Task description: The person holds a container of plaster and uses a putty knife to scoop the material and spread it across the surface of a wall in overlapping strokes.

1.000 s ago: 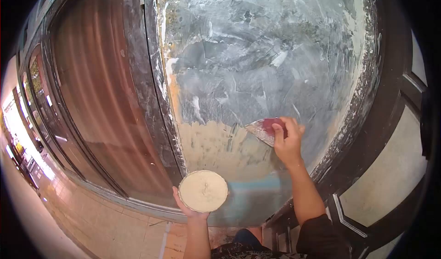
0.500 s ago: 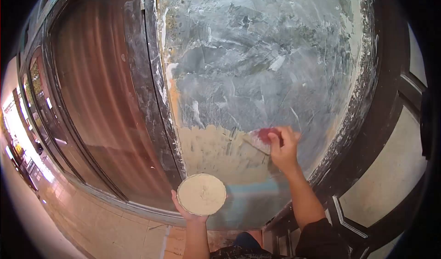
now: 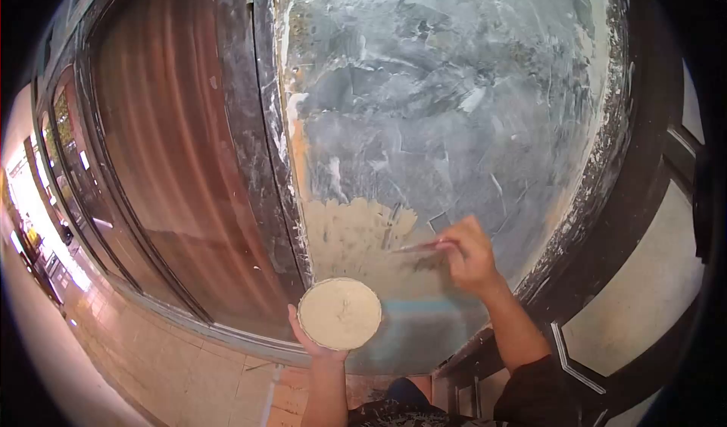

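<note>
I could read no texts, labels, brands, numbers or signs through the head camera; the pale marks on the dark clothing (image 3: 394, 412) were too unclear for me to make out.

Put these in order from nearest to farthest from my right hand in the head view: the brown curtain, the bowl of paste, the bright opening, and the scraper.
From the right hand:
1. Scraper, held in its fingers.
2. Bowl of paste, lower left of it, held by the left hand.
3. Brown curtain, further left.
4. Bright opening, at the far left.
</note>
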The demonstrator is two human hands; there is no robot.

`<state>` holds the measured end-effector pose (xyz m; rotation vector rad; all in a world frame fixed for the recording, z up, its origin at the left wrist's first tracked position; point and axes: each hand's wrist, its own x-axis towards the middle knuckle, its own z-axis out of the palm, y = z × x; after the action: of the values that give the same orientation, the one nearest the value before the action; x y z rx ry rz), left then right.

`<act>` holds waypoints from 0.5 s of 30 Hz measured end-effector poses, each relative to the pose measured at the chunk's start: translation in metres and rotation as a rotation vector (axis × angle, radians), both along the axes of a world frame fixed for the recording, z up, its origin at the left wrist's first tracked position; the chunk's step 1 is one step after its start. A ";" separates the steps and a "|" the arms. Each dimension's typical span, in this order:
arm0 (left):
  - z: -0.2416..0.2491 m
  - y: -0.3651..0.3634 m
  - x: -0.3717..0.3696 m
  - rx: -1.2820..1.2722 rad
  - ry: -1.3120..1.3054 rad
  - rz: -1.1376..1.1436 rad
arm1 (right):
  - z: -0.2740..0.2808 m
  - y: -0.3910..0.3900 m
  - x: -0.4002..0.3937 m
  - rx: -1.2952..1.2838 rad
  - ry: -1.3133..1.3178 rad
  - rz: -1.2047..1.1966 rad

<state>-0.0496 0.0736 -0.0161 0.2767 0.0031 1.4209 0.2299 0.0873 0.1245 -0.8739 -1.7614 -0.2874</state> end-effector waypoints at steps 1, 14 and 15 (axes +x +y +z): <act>-0.002 0.003 0.000 -0.071 0.004 0.043 | -0.002 -0.003 -0.002 -0.007 -0.186 0.132; 0.034 -0.012 0.008 -0.068 0.036 0.048 | 0.031 -0.041 -0.040 0.179 -0.923 0.165; 0.036 -0.014 0.009 -0.078 0.046 0.065 | 0.031 -0.041 -0.040 0.176 -0.958 0.203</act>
<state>-0.0410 0.0597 0.0202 0.2459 0.1058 1.4747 0.1900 0.0467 0.1559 -0.4231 -2.6233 -0.8065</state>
